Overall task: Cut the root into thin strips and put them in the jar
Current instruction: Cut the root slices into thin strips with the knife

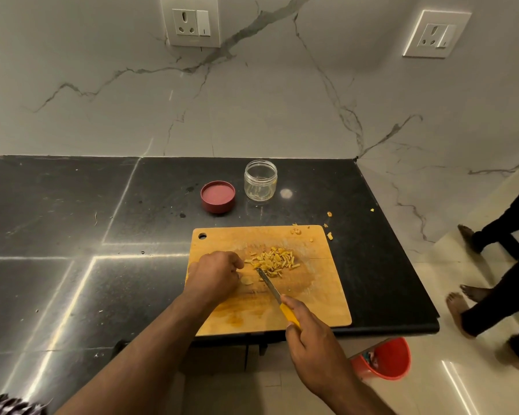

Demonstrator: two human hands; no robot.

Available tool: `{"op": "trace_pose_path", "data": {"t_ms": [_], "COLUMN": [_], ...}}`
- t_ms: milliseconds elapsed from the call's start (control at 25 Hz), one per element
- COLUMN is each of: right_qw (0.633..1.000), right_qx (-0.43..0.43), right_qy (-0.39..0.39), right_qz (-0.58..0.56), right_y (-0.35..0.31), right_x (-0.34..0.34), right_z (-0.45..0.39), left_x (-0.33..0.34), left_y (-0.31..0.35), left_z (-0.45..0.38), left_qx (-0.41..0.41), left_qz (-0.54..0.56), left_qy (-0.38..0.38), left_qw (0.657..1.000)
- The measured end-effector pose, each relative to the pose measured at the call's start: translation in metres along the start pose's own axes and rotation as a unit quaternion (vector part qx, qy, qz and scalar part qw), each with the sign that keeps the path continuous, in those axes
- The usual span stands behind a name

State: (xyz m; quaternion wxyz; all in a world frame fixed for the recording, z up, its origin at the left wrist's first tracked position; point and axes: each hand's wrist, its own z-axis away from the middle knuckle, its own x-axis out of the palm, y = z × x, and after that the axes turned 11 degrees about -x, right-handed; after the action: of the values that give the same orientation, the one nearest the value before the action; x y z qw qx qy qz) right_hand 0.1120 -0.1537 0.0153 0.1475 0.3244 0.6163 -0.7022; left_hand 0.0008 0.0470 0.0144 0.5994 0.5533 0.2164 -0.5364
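A wooden cutting board (pixel 321 307) lies near the counter's front right corner. A heap of thin yellow root strips (pixel 274 260) sits at its middle. My left hand (pixel 215 277) rests on the board with fingers curled down, left of the heap; a pale root slice (pixel 247 280) lies by its thumb. My right hand (pixel 310 336) grips the yellow handle of a knife (pixel 270 286), whose tip touches the heap's near edge. An empty glass jar (pixel 260 180) stands open behind the board.
A dark red lid (pixel 218 196) lies upturned left of the jar. Root scraps (pixel 329 235) are scattered by the board's far right corner. A red bucket (pixel 385 359) stands on the floor below the counter edge. Another person's bare feet (pixel 459 307) are at right.
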Motion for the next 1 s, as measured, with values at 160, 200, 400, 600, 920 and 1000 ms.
{"op": "trace_pose_path", "data": {"t_ms": [160,200,400,600,920,1000], "right_qw": [1.000,0.999,0.996,0.994,0.987,0.986], "right_qx": [0.001,-0.001,-0.022,-0.032,-0.031,-0.032], "right_qy": [-0.005,-0.009,-0.043,-0.057,-0.078,-0.088], "right_qz": [0.026,0.032,0.068,0.089,0.139,0.140], "right_y": [-0.005,-0.007,-0.015,-0.019,-0.027,-0.026], "right_x": [0.004,0.005,0.011,0.016,0.025,0.024], "right_z": [-0.002,-0.002,-0.003,-0.005,-0.007,0.001], "left_x": [0.008,0.011,0.017,0.018,0.018,0.017], "left_y": [-0.001,-0.001,-0.003,-0.003,-0.002,0.000], "left_z": [0.005,0.006,0.009,0.011,0.009,0.008], "left_qx": [0.013,0.017,0.008,0.012,-0.017,-0.015], "left_qz": [-0.024,-0.025,-0.017,-0.020,-0.033,-0.042], "left_qy": [0.007,0.017,0.052,0.063,0.051,0.051], "left_qw": [1.000,0.999,0.998,0.998,0.998,0.998]}}
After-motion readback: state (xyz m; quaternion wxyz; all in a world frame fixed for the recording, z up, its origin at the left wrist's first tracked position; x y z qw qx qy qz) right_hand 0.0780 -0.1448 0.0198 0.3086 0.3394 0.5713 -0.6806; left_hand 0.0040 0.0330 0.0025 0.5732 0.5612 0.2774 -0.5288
